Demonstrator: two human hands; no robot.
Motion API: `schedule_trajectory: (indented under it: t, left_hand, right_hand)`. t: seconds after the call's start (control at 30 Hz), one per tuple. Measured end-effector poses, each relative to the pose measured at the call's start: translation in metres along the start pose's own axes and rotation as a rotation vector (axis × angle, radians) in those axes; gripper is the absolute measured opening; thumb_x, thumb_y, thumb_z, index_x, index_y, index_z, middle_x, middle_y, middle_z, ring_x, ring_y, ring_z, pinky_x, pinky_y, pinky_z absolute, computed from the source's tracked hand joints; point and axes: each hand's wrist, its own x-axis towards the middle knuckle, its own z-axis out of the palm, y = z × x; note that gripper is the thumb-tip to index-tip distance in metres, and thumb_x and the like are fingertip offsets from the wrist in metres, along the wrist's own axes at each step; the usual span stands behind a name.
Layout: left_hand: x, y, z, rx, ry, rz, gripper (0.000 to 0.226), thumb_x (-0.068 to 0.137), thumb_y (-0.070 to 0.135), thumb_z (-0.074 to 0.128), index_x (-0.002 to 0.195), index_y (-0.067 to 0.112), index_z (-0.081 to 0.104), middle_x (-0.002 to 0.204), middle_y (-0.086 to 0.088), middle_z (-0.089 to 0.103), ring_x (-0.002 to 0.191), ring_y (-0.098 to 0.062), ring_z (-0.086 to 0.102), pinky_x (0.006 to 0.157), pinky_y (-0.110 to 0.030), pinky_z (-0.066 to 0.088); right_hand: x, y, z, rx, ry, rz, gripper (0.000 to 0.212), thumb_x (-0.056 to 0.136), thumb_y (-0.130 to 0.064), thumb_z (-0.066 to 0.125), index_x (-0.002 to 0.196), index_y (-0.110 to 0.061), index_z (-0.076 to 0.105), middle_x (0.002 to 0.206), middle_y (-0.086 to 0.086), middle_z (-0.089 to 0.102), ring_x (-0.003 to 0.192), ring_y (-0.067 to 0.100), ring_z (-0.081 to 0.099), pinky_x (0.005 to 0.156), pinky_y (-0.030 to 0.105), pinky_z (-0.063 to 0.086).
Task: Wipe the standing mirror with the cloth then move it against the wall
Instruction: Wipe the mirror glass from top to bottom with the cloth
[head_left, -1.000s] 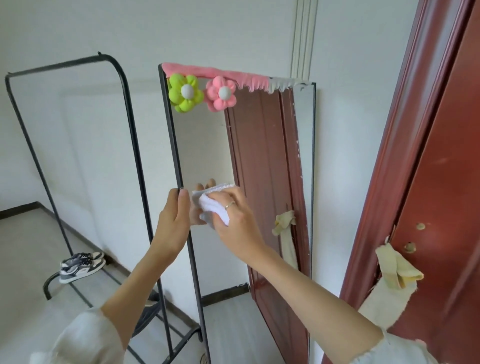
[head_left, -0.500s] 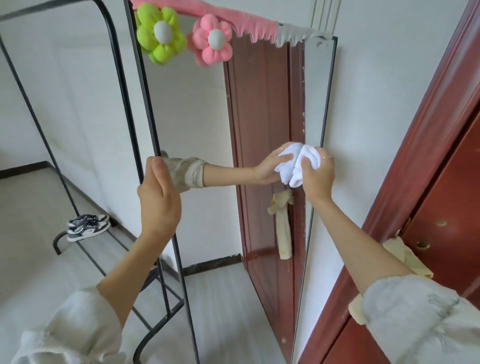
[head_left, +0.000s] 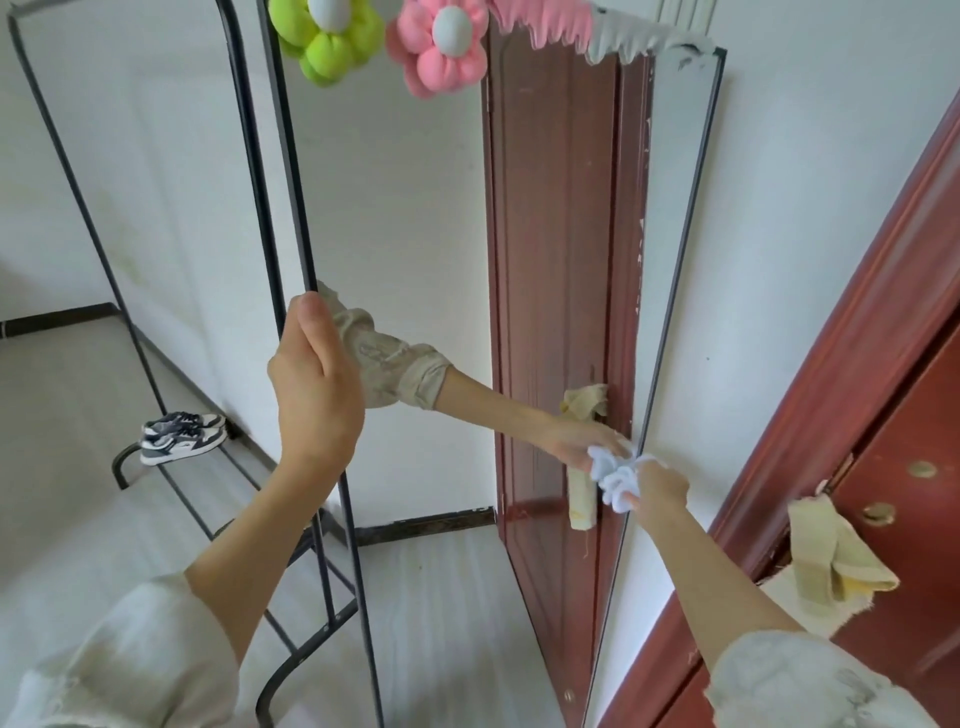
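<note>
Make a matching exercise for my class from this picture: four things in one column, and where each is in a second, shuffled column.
Things
1. left hand
2. cloth
3. sneakers
4. plush flowers

Places
A. on the rack's low shelf
B. at the mirror's top
C. gripping the mirror's left edge
D. bunched in the right hand, near the mirror's right edge

Pairs: 1-C, 2-D, 3-A, 4-B

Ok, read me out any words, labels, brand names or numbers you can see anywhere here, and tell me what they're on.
No text can be read.
Sneakers on the rack's lower shelf: side markings too small and blurred to tell whether they are a logo.
Mirror, its flower decorations, cloth and red door: no lettering visible.
</note>
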Motion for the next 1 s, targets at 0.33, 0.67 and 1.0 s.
schedule_trajectory:
  t: [0.33,0.67,1.0]
  left_hand:
    - [0.0,0.003,-0.008,0.002,-0.034,-0.029,0.039,0.103,0.028,0.017,0.066,0.029,0.028,0.061,0.005,0.03,0.05,0.007,0.039,0.051,-0.008,0.032]
    - [0.001,0.004,-0.015,0.002,-0.154,-0.058,0.036,0.102,0.029,0.016,0.073,0.021,0.034,0.062,0.003,0.036,0.055,-0.009,0.035,0.052,-0.022,0.03]
    - [0.008,0.004,-0.028,0.01,-0.314,-0.094,0.037,0.101,0.033,0.014,0.095,0.009,0.042,0.069,-0.001,0.043,0.062,-0.01,0.041,0.058,-0.023,0.034]
  right_hand:
    - [-0.053,-0.068,0.033,0.13,0.126,-0.241,0.033,0.087,-0.007,0.05,0.12,-0.007,0.051,0.092,0.009,0.056,0.063,0.021,0.053,0.029,0.014,0.036]
    - [-0.083,-0.137,0.048,0.062,0.1,-0.342,0.023,0.083,-0.01,0.046,0.104,-0.01,0.055,0.096,0.012,0.064,0.07,0.028,0.063,0.037,0.022,0.045]
    - [-0.199,-0.204,0.105,-0.124,-0.013,-1.018,0.027,0.086,-0.01,0.052,0.113,-0.004,0.057,0.114,0.015,0.057,0.091,0.022,0.059,0.071,0.019,0.04]
